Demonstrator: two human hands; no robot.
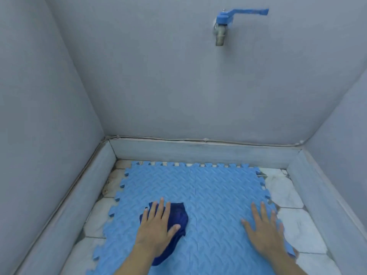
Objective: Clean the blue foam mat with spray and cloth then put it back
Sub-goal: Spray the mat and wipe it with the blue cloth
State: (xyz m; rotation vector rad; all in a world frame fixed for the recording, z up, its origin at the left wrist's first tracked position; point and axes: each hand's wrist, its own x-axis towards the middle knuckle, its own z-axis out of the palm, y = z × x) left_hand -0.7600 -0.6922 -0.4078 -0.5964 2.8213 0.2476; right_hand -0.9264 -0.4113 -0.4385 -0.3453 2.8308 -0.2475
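A light blue foam mat (208, 187) of interlocking tiles lies flat on a tiled floor, with jigsaw edges showing at the left and far sides. A dark blue cloth (178, 217) is bunched on the mat's left half. My left hand (156, 229) presses flat on the cloth with fingers spread, covering most of it. My right hand (264, 231) rests flat on the mat's right side, fingers apart, holding nothing. No spray bottle is in view.
A blue-handled tap (223, 26) sticks out of the grey back wall high above the mat. A low grey ledge (198, 151) runs around the floor on three sides. White floor tiles (286, 193) show to the right and left of the mat.
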